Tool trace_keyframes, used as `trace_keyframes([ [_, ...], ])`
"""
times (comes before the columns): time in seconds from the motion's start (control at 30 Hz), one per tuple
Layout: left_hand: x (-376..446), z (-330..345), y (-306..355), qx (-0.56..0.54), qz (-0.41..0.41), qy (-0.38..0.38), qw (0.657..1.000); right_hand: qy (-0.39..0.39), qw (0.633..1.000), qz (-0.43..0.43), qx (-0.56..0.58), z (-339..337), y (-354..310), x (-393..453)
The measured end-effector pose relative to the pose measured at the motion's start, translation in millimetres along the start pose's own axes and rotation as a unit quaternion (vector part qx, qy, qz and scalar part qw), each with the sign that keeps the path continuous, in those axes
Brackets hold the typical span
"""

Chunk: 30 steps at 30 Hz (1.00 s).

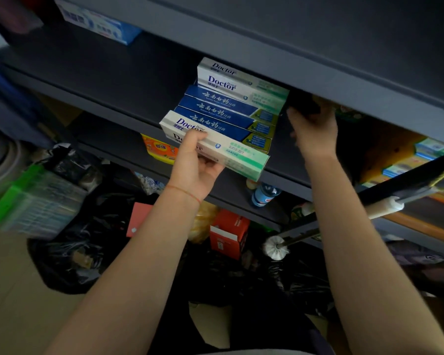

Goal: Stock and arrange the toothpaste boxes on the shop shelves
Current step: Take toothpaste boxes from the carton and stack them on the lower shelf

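On the dark grey shelf (pixel 128 80) lies a row of toothpaste boxes. A white-and-green Doctor box (pixel 244 82) is at the back, with three blue boxes (pixel 223 111) in front of it. My left hand (pixel 195 167) grips a second white-and-green Doctor box (pixel 231 152) at the shelf's front edge, thumb on top and fingers underneath. My right hand (pixel 314 126) reaches deeper into the shelf to the right of the row and holds a dark object (pixel 303 103); what it is cannot be made out.
The underside of an upper shelf (pixel 318 47) hangs close above. A blue-and-white box (pixel 98 21) sits at the far left back. More boxes (pixel 420 155) lie at the right. Below are black bags (pixel 87 252), a red carton (pixel 228 231), a bottle (pixel 264 194) and a brush (pixel 276 247).
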State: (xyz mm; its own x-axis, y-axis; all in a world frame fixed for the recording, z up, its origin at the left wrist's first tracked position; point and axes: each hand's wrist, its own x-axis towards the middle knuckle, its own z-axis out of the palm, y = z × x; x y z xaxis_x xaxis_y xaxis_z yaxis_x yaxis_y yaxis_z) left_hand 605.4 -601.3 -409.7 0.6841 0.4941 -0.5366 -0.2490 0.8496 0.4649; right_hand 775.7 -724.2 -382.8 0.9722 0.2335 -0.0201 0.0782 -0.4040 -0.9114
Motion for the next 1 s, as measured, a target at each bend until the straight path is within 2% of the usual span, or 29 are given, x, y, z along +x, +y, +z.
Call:
trace_keyframes([
  [0.07,-1.5,8.7,2.0,-0.006,0.017,0.005,1.000,-0.097,0.989,0.091,0.072,-11.6,-2.1,-33.5],
  [0.13,-1.9,20.5,3.9,0.010,0.030,0.018,0.999,-0.224,0.947,0.182,0.142,-14.4,-3.3,-63.2],
  [0.17,-0.7,24.4,4.1,0.032,0.033,0.024,0.999,-0.243,0.930,0.206,0.182,-12.5,-4.1,-73.2],
  [0.2,1.0,26.9,4.1,0.064,0.033,0.027,0.997,-0.235,0.920,0.220,0.224,-9.5,-4.8,-78.1],
  [0.27,3.0,28.0,5.8,0.131,0.029,0.028,0.991,-0.172,0.912,0.237,0.287,-3.6,-8.1,-80.0],
  [0.37,4.8,25.7,12.3,0.232,0.005,0.012,0.973,-0.106,0.898,0.260,0.339,1.3,-8.8,-68.4],
  [0.47,7.4,21.7,18.2,0.329,0.031,0.060,0.942,-0.083,0.886,0.282,0.360,5.8,-7.5,-53.8],
  [0.5,9.4,16.9,18.3,0.369,0.081,0.089,0.922,-0.080,0.884,0.287,0.360,7.7,-6.4,-49.0],
  [0.53,11.8,10.0,18.3,0.441,0.151,0.107,0.878,-0.078,0.885,0.289,0.358,9.4,-6.0,-44.1],
  [0.57,13.5,2.2,18.3,0.538,0.217,0.106,0.807,-0.076,0.885,0.290,0.356,10.7,-6.3,-39.3],
  [0.63,14.5,-8.8,15.3,0.697,0.280,0.058,0.657,-0.068,0.886,0.291,0.354,13.5,-7.2,-27.7],
  [0.67,15.6,-10.9,12.9,0.740,0.279,0.034,0.612,-0.063,0.888,0.289,0.353,15.1,-8.8,-23.4],
  [0.7,16.6,-11.3,10.7,0.763,0.269,0.018,0.588,-0.056,0.893,0.283,0.346,16.8,-9.1,-19.1],
  [0.77,19.8,-11.8,6.9,0.787,0.255,0.006,0.561,-0.036,0.906,0.280,0.315,19.8,-10.7,-13.0],
  [0.87,22.4,-10.9,7.4,0.799,0.255,0.008,0.545,-0.019,0.928,0.273,0.254,24.0,-13.1,-9.0],
  [1.0,21.4,-4.8,13.5,0.816,0.234,0.010,0.528,-0.015,0.930,0.277,0.240,27.0,-17.4,-11.4],
])
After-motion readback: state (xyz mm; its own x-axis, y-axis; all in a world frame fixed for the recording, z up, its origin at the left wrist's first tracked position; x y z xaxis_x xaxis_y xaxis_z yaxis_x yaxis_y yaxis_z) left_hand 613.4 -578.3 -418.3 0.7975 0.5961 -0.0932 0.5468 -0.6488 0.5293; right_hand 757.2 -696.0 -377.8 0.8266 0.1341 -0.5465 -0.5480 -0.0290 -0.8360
